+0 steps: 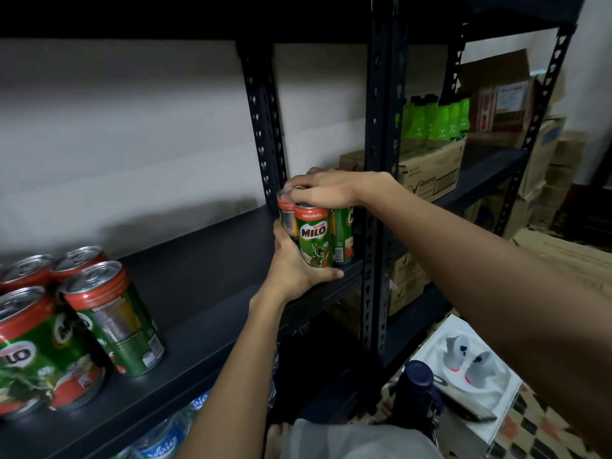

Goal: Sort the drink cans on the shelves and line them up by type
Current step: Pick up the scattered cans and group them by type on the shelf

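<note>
A small cluster of green and red Milo cans [314,235] stands at the right end of the black shelf [198,276]. My left hand [294,270] cups the cluster from below and the left, thumb along its base. My right hand [328,192] lies over the can tops, fingers curled round them. A second group of several Milo cans [109,316] stands at the shelf's left end, near the front edge.
A black slotted upright [377,160] stands right beside the held cans. Cardboard boxes [430,173] and green pouches [437,119] fill the neighbouring rack. Water bottles [162,442] sit on the shelf below. A white tray and dark bottle [417,385] lie on the floor.
</note>
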